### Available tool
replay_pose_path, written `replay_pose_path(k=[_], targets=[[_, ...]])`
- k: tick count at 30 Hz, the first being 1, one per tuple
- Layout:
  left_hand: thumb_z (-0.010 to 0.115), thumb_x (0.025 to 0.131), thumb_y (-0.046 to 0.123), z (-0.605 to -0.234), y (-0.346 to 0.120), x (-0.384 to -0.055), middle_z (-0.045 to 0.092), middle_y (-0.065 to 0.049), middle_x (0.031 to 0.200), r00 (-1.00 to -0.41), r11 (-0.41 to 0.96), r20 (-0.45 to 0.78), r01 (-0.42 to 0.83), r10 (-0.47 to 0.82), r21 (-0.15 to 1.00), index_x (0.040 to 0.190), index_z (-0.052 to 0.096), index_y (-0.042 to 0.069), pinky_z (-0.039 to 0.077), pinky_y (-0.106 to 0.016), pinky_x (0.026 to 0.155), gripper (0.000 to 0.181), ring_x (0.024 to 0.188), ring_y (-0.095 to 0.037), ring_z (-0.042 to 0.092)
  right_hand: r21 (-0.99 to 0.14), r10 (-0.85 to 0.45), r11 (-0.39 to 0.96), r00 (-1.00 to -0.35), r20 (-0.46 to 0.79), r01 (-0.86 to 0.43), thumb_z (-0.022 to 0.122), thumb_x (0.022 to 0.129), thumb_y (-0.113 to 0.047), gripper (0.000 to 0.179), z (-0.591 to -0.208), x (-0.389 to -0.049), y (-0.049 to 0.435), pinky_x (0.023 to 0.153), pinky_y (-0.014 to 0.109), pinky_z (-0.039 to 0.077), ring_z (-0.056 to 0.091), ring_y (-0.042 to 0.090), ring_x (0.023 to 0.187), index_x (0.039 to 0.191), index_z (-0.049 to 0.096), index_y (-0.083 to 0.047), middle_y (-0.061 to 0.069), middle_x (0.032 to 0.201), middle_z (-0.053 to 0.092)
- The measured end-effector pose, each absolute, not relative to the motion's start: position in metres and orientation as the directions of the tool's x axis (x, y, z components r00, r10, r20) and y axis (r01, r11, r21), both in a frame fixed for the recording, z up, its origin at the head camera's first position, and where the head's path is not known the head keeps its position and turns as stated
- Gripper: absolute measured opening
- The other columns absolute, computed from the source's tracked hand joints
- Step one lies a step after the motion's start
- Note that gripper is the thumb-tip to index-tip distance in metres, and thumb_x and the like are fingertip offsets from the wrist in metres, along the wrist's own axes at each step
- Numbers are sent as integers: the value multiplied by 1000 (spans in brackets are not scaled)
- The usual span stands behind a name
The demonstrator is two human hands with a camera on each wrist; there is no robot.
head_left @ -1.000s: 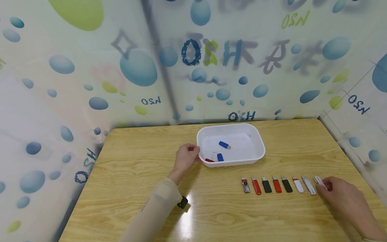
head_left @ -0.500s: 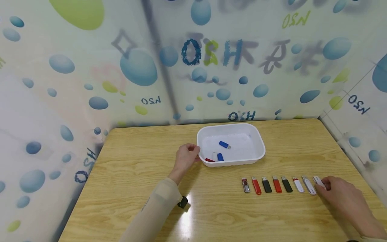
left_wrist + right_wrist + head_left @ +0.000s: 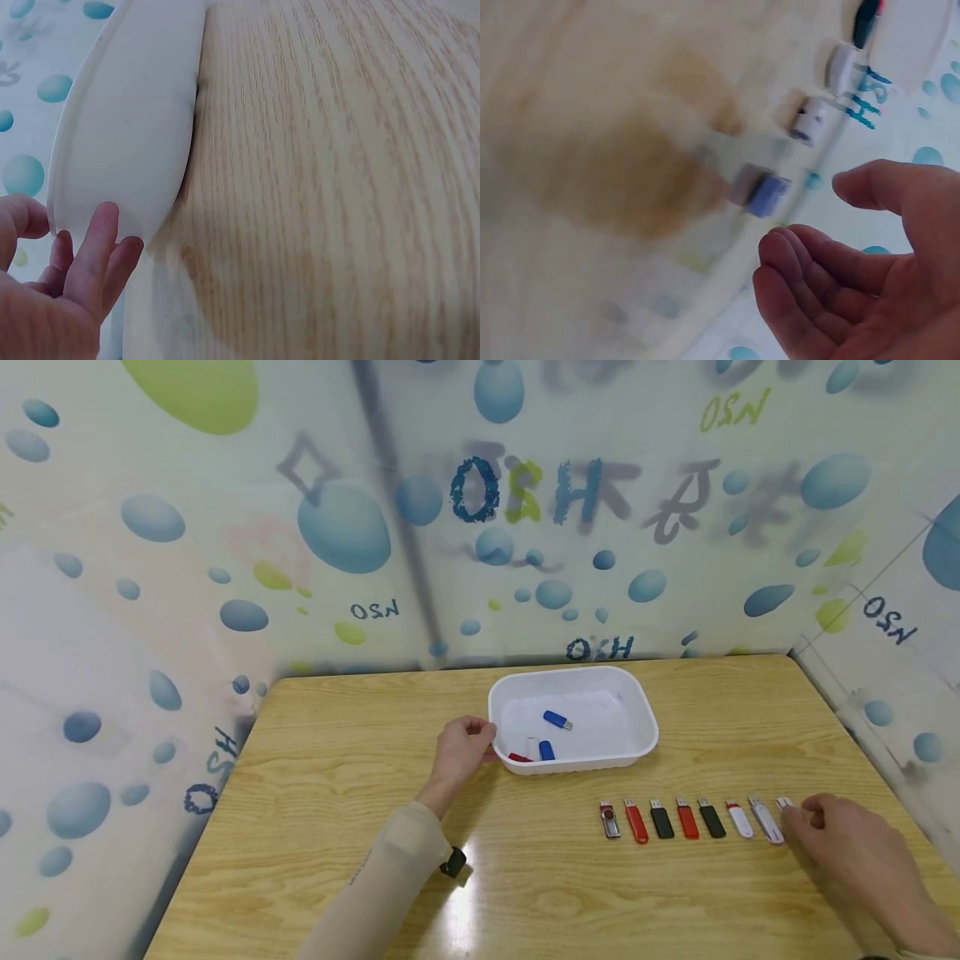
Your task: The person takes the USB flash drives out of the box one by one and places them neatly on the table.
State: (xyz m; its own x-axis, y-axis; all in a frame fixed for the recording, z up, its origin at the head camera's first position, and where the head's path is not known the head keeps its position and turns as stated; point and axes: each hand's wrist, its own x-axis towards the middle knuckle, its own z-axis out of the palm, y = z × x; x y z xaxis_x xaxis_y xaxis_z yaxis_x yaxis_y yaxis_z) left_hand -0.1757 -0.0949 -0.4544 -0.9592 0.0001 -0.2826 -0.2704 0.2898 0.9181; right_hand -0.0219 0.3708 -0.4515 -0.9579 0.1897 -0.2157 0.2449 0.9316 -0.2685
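Note:
My left hand (image 3: 459,750) pinches the near left rim of a white plastic tray (image 3: 645,714); in the left wrist view, the thumb and index finger meet at its edge while other fingers (image 3: 96,251) lie along its outer wall. My right hand (image 3: 855,843) is low over the right end of a row of USB sticks. It partly covers the last stick (image 3: 784,802), whose tip shows pale. In the right wrist view, thumb and fingers stand apart, close to a bluish stick end (image 3: 769,196). Beside it lies a grey-and-white USB stick (image 3: 767,821).
Leftward, the row continues with a white-and-red stick (image 3: 739,819), black and red ones, and a swivel stick (image 3: 610,819). Inside the tray are a blue stick (image 3: 556,719), another blue one (image 3: 547,750), a white one (image 3: 533,748) and a red piece (image 3: 519,757).
My right hand has shifted slightly leftward and up, and now hides more of the last white stick, which has turned a little straighter. My left hand and the tray have stayed put.

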Motion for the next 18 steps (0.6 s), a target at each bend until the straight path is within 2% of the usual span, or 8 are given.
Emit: replay_pose_path(k=[1, 5, 9, 13, 18], targets=[[63, 103, 18, -454, -95, -176, 65, -16, 112, -959, 291, -283, -271, 0, 918, 115, 67, -2, 65, -32, 78, 24, 87, -24, 71, -270, 192, 932, -960, -203, 244, 61, 101, -30, 51, -449, -23, 370, 59, 50, 53, 62, 31, 74, 112, 62, 19, 27, 93, 67], [63, 103, 18, -452, -95, -175, 65, -16, 112, -958, 294, -286, -273, -1, 916, 116, 67, -2, 65, -33, 79, 24, 88, -24, 71, -291, 174, 936, -979, -104, 197, 62, 100, -28, 46, -436, -28, 363, 50, 42, 51, 60, 25, 66, 108, 65, 17, 20, 85, 68], [63, 103, 18, -452, -95, -175, 65, -16, 113, -958, 296, -285, -273, 0, 916, 116, 67, -2, 65, -35, 81, 25, 88, -24, 71, -285, 146, 948, -989, -9, 142, 62, 100, -26, 39, -422, -38, 352, 49, 44, 51, 59, 22, 61, 103, 69, 13, 17, 80, 69], [64, 103, 18, -452, -95, -175, 65, -16, 114, -957, 300, -288, -276, -2, 913, 117, 67, -2, 65, -35, 81, 24, 88, -25, 71, -283, 114, 954, -993, 39, 99, 62, 100, -27, 38, -407, -50, 336, 52, 47, 53, 62, 25, 65, 105, 70, 10, 17, 84, 71], [64, 103, 18, -454, -95, -174, 65, -16, 114, -959, 297, -285, -273, -4, 915, 116, 67, -2, 65, -35, 79, 24, 89, -25, 71, -311, 25, 951, -998, 58, 5, 62, 102, -31, 39, -388, -66, 311, 58, 49, 56, 67, 32, 78, 112, 71, 6, 18, 96, 72]])
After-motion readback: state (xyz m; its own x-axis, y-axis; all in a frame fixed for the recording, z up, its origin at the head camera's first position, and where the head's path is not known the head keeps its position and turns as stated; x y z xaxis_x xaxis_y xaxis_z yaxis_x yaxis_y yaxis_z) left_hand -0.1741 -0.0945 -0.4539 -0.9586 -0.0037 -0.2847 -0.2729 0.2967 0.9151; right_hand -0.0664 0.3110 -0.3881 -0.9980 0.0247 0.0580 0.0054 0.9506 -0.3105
